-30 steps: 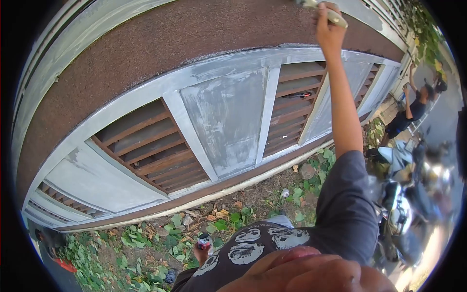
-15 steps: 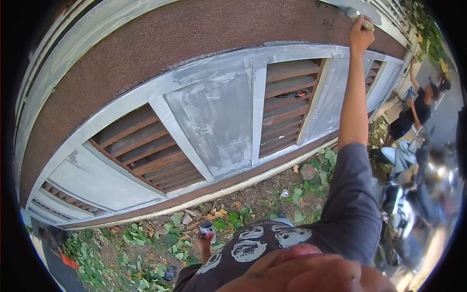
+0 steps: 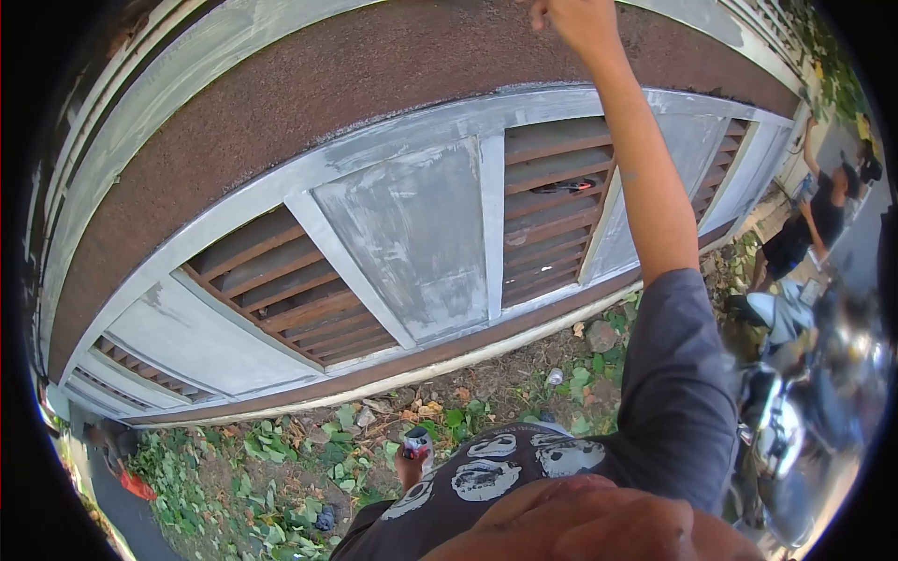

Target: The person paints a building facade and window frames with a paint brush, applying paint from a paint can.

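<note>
My right hand [image 3: 582, 23] is raised at the top edge, over the brown textured band [image 3: 449, 61] of the wall. Its fingers are partly cut off by the frame, and the paintbrush seen in it a moment ago is out of view. Low at my left side, my left hand [image 3: 408, 466] is closed round a small printed can [image 3: 418, 443] with a dark opening. Below the brown band is a grey-painted panel [image 3: 407, 234] with streaky whitish patches, between wooden louvre slats [image 3: 290, 290] in pale frames. A pale grey ledge [image 3: 201, 56] runs above the band.
Leaves and vines [image 3: 271, 444] cover the ground along the wall's foot, with a stone [image 3: 601, 337] among them. At right, another person [image 3: 823, 215] in dark clothes reaches up beside parked motorbikes [image 3: 781, 430]. A second person [image 3: 114, 438] is at far left near something red.
My right hand has swept left along the top of the wall, taking the paintbrush out of view. My left hand still holds the can, slightly further right in the picture.
</note>
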Demonstrator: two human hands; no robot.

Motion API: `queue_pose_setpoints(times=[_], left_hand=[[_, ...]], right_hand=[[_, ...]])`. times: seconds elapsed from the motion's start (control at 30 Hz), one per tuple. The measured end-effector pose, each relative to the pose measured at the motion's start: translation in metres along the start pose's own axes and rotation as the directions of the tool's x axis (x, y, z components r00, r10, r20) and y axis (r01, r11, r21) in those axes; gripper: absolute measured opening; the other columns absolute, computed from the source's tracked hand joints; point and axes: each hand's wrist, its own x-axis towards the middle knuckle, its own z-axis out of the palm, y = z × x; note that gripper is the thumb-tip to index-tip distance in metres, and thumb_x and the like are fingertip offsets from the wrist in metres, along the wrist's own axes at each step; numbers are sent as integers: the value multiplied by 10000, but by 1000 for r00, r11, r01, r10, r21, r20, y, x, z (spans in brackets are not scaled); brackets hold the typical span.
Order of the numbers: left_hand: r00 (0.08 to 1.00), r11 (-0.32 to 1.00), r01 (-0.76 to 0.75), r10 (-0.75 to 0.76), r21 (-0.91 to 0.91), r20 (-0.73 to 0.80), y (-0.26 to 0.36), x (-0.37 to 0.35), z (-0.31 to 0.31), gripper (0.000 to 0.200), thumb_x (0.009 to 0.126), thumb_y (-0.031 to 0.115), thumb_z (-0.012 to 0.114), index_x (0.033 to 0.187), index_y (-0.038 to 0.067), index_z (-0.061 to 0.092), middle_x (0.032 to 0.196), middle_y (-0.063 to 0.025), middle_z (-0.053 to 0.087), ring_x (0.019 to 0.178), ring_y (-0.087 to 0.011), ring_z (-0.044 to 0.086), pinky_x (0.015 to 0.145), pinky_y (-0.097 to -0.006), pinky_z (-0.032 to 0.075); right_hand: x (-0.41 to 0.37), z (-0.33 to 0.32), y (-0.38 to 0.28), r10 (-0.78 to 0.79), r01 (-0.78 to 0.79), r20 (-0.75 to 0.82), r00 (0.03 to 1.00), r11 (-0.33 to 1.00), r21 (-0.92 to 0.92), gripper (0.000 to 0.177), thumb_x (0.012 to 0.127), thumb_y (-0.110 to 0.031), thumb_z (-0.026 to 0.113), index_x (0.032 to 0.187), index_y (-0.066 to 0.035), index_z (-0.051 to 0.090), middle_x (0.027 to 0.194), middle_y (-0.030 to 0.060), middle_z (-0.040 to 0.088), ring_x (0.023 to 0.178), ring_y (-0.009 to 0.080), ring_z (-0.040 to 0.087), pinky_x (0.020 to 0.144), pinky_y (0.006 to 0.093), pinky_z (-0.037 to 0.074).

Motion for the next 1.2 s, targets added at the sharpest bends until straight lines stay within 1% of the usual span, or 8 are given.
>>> queue_pose_setpoints(times=[0.3,0.53,0.63,0.83,0.93,1.07,1.1,1.2], left_hand=[[975,991,-114,125,67,-185,-20,-20,-42,808,584,208,1001,1275,-19,651,1143,-181,697,991,-321,687,861,-435,551],[995,986,24,-40,-166,-91,-76,-15,-71,748,598,182,996,1231,-40,663,981,-99,714,827,-182,635,763,-372,548],[996,981,-3,-14,-192,-87,-77,-10,-84,749,579,182,1003,1214,-31,669,970,-92,706,817,-170,622,756,-360,550],[979,1000,11,-16,-26,-204,-79,-3,-99,838,517,198,1023,1241,-30,667,1052,-113,706,902,-229,668,817,-391,560],[977,999,25,-18,32,-214,-84,-6,-101,872,508,221,1027,1261,-26,665,1081,-127,708,936,-244,681,844,-398,562],[999,997,42,-40,59,-26,-80,1,-102,861,530,250,1021,1261,-28,661,1080,-126,702,942,-249,676,848,-408,554],[1000,997,-7,6,73,26,-74,2,-103,846,541,254,1017,1256,-24,660,1080,-129,702,946,-255,677,851,-412,552],[997,999,-23,19,49,77,-69,13,-95,797,579,241,1004,1246,-13,651,1094,-134,705,960,-274,681,854,-425,545]], right_hand=[[30,-87,8,-407,-18,-247,880,489,-872,245,1060,-218,596,977,6,653,672,149,588,616,251,604,616,403,466],[8,127,-34,-68,45,131,989,984,170,186,1075,-198,578,1090,-21,634,728,38,650,587,82,624,404,237,473],[4,141,-31,-85,70,135,987,991,112,190,1073,-202,584,1099,-19,630,727,41,650,585,84,622,399,234,470],[13,-27,13,-284,-84,-474,833,783,-617,224,1061,-217,599,971,-34,694,662,52,646,549,129,590,528,327,473],[-1,-48,24,-589,-80,-301,750,371,-925,238,1016,-267,631,1024,-51,730,799,137,751,713,294,737,639,397,553],[-16,97,40,-510,283,23,860,437,-854,261,1011,-240,632,929,-18,742,814,178,751,678,314,740,616,416,559],[-30,173,-19,-459,359,-131,879,816,-453,124,1019,-151,641,1033,-30,668,740,188,618,632,333,641,612,380,511],[-56,260,-51,-275,276,-31,961,958,74,115,1009,-137,656,1050,-30,654,774,184,638,670,279,658,640,344,511]])
